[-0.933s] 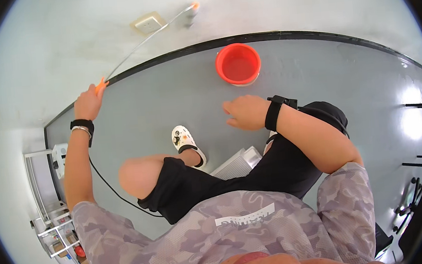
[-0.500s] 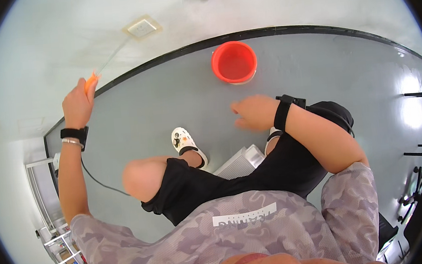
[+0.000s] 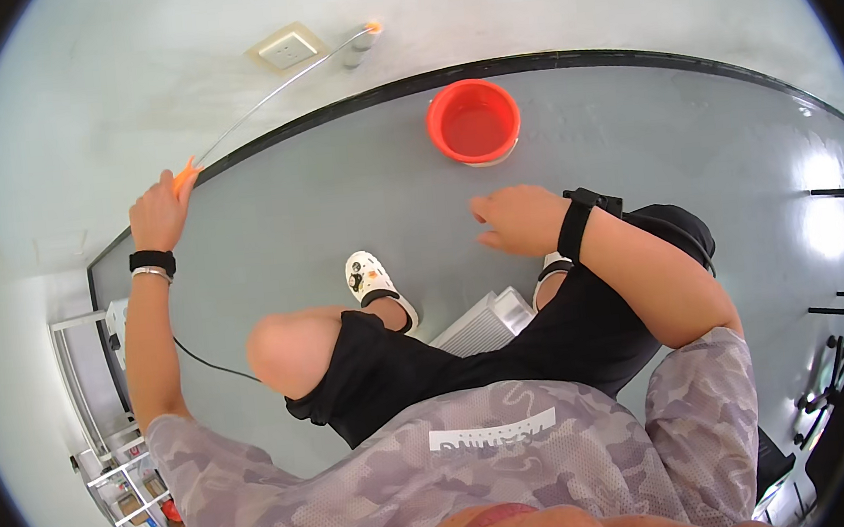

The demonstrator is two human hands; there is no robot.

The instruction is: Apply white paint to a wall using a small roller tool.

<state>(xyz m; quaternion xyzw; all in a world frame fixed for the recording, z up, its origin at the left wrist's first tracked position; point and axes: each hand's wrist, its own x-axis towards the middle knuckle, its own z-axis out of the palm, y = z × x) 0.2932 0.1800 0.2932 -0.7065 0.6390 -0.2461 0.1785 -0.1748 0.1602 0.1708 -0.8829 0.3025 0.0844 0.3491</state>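
My left hand [image 3: 159,214] is closed around the orange handle [image 3: 188,173] of a small paint roller. From the handle a thin metal rod [image 3: 267,98] runs up to the right. It ends at a grey roller sleeve [image 3: 357,50] with an orange end, lying against the white wall just right of a wall socket plate [image 3: 289,49]. My right hand [image 3: 524,221] is empty over my right leg, fingers loosely bent and apart. Beyond it, a red bucket [image 3: 478,154] stands on the grey floor near the wall; its inside looks reddish, and I cannot tell what it holds.
A black skirting strip [image 3: 367,98] edges the wall. Between my feet in white clogs [image 3: 371,274] lies a ribbed, light-coloured tray [image 3: 473,329]. A white rack [image 3: 126,490] with items stands at the left, and black-legged furniture [image 3: 833,368] at the right. A dark cable [image 3: 212,364] hangs beside my left knee.
The roller sleeve has swept left and down along the wall, to beside the socket plate. My left hand has shifted slightly down and still grips the handle. My right hand has barely moved.
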